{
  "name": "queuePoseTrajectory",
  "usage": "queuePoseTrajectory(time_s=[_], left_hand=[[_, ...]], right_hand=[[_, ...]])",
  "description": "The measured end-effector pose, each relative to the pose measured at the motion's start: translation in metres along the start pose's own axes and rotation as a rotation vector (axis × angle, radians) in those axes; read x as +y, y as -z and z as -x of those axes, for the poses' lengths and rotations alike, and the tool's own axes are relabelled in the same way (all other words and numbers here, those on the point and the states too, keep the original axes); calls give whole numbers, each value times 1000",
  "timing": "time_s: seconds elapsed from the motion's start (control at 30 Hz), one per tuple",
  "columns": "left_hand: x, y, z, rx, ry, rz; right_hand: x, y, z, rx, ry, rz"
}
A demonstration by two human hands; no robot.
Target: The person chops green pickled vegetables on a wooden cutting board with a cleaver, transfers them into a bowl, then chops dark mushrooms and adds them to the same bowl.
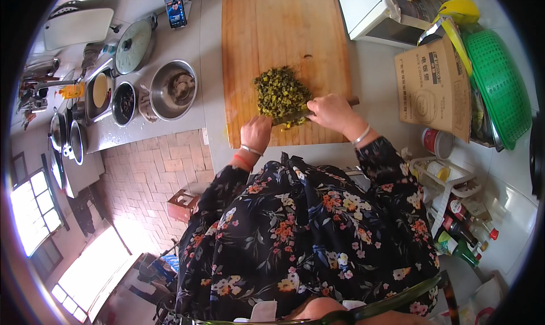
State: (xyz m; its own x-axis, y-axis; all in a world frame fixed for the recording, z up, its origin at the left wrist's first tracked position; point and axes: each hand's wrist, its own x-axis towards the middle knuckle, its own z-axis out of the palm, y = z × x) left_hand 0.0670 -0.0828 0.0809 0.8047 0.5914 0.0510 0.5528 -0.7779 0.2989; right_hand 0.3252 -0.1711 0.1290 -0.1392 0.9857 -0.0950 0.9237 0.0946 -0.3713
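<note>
A heap of finely chopped green vegetables (281, 93) lies near the front of a wooden cutting board (281, 31). Across the heap's near side runs a kitchen knife (288, 117), its dark blade seen almost edge-on. My right hand (334, 114) grips it at the handle end, and the handle's butt sticks out to the right. At the blade's other end, my left hand (256, 131) is closed on the tip, fingers curled over it. Some yellow-green bits lie just on the near side of the blade. My palms hide parts of the knife.
To the left stand a steel bowl (173, 90), a dark bowl (124, 104), a lidded pan (133, 47) and a propped phone (175, 10). A rice-cooker carton (432, 91), a green plastic colander (502, 86) and a rack with several bottles (460, 223) are on the right.
</note>
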Motion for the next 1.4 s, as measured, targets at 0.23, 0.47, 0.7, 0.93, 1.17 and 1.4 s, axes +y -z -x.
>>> queuePoseTrajectory(time_s=[0.23,0.47,0.7,0.93,1.17,1.4], left_hand=[[7,-8,0,-23,-60,-49],[17,-9,1,17,-31,-37],[4,-12,-2,11,23,59],[16,-13,1,-29,-22,-95],[17,-9,8,0,-3,40],[11,-10,-2,17,-72,7]], right_hand=[[10,-38,17,14,-76,-55],[8,-22,13,56,-113,-58],[14,-4,-3,-104,-20,-19],[15,-36,15,-72,-184,-65],[1,-19,24,59,-44,-79],[11,-24,25,-22,-37,-83]])
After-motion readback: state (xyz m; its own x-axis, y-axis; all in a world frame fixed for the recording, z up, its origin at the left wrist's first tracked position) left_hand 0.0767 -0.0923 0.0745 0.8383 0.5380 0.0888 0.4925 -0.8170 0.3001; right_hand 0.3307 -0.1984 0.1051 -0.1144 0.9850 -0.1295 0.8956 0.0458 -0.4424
